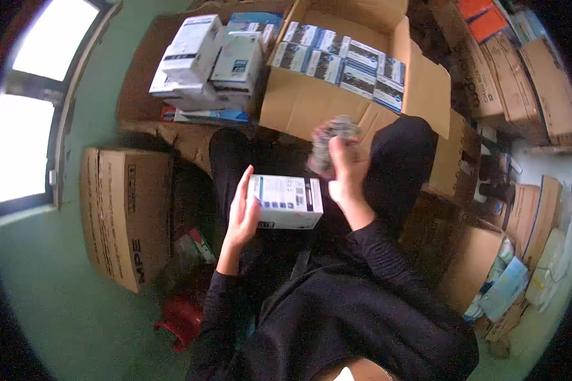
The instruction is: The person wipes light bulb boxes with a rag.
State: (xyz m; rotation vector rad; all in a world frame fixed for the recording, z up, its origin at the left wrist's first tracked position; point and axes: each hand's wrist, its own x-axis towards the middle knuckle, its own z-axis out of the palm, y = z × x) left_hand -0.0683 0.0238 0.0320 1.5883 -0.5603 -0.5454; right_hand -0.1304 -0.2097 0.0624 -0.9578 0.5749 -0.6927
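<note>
My left hand [242,217] grips the left end of a white printed box [285,198], which sits over my lap. Its upper face carries small print, a row of blue squares and a dark stripe near the right end. Up and to the right, my right hand [347,178] is closed on a crumpled grey-and-pink cloth [334,141], smeared by motion. The cloth is apart from the box. Beyond my knees stands an open cardboard carton [311,113] holding several blue-and-white printed boxes [326,65] in rows.
White boxes [194,47] are stacked left of the open carton. A large cardboard box [127,216] stands by the green wall at left, with a red object [181,317] below it. More cartons [511,82] line the right side. A window [35,95] is at upper left.
</note>
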